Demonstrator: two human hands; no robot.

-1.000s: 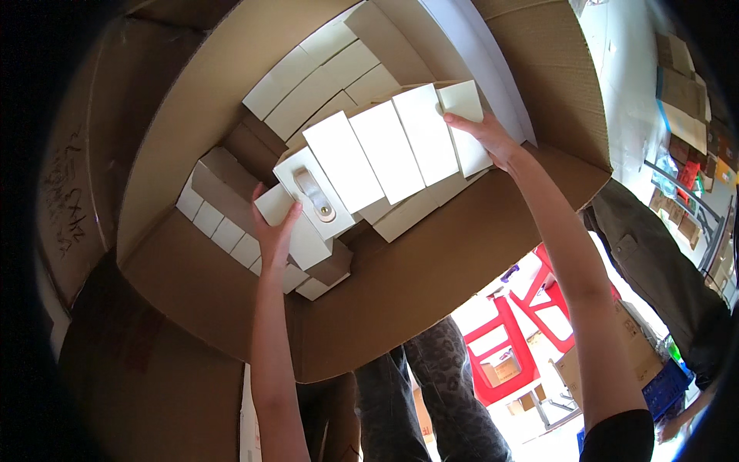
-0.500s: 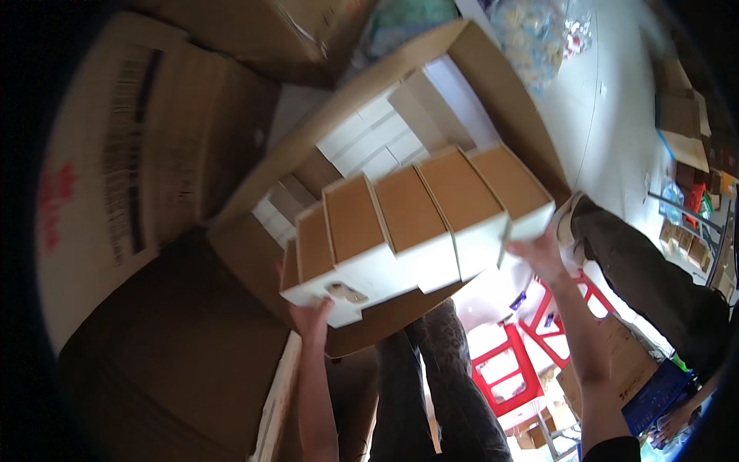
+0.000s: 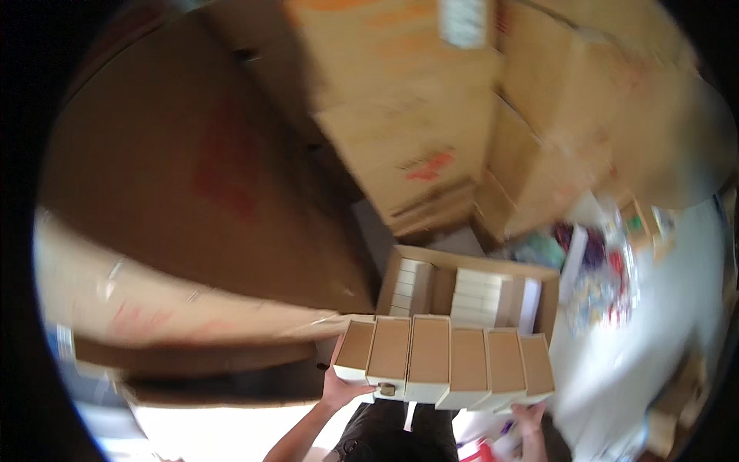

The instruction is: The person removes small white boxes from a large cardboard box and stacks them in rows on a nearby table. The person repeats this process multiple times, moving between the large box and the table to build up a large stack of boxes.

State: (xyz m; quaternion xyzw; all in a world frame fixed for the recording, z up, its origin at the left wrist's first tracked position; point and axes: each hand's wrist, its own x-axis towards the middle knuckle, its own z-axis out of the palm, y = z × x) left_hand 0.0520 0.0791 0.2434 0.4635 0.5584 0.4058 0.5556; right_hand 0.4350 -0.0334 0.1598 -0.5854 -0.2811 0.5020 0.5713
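Note:
A row of several slim boxes [image 3: 429,358] with brown faces up and white sides is squeezed between my two hands. At the row's left end, my left hand [image 3: 342,390] presses in, thumb along the white front side. My right hand [image 3: 528,416] grips the right end from below, its fingers partly hidden. The row is held in front of my body, over the near side of an open brown carton [image 3: 500,264], hiding that carton's near wall. White boxes [image 3: 477,295] lie packed inside the carton, beside cardboard dividers and a white panel at the right.
Tall brown cartons [image 3: 408,138] are stacked beyond the open one. Another big carton [image 3: 169,162] rises on the left, with a long cardboard flap [image 3: 223,319] below it. Clear plastic bags [image 3: 604,289] lie at the right on the pale floor [image 3: 685,269].
The view has swung, bringing the stacked cartons into sight. Still between my hands, the row of boxes now sits lower in the picture and more level, with more of the open carton's inside showing.

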